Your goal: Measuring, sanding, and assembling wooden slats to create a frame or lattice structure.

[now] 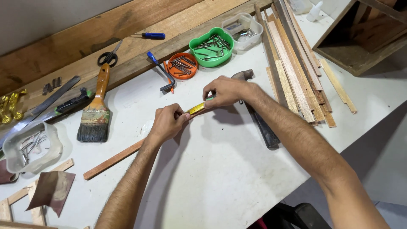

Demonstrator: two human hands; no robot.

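While both hands work at its middle, the white counter (220, 169) carries everything, so places are told from the long wood strip (112, 161) lying slantwise across it. Behind the strip, at the counter's back edge, a wide plank (127, 25) runs along the wall. Right of the strip's upper end lies a stack of thin slats (296, 80), and beyond them an open wooden box (360, 46). A hammer (263, 123) lies just right of the strip's upper end, its head partly hidden by the right wrist. Left of the strip rests a paintbrush (95, 114), with scissors (109, 57) behind it on the plank. Further left sit a clear tub (53, 148) of nails and, nearer the camera, a sheet of sandpaper (53, 191). Behind the strip's upper end stand a green tray (196, 44), an orange dish (171, 72) and a clear box (243, 19), all holding nails or screws.

The left hand (166, 123) is closed on the strip, thumb and fingers pinching a yellow tape (197, 108) flat against it. The right hand (224, 91) is closed too, pinching the tape's other end on the strip's upper end. The short stretch of tape shows between the two hands.
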